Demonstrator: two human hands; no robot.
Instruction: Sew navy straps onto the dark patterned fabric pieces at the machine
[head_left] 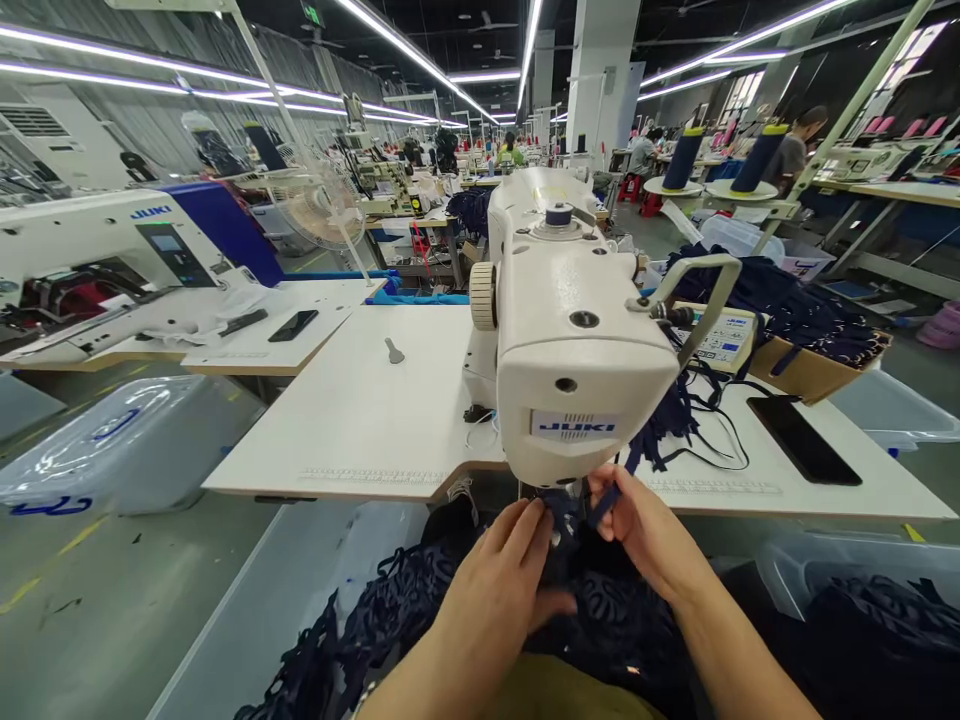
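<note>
A white JUKI sewing machine stands on a white worktable, its head facing me. Dark navy lace fabric lies under the needle area and spills over my lap. My left hand presses on the lace just left of the needle, fingers together and thumb out. My right hand pinches a navy strap at the presser foot, fingers closed round it. The strap trails up and right across the table.
A black phone lies on the table at right, beside a cardboard box of navy fabric. Clear plastic bins sit on the floor at left. Another JUKI machine stands at far left. Other people work at distant stations.
</note>
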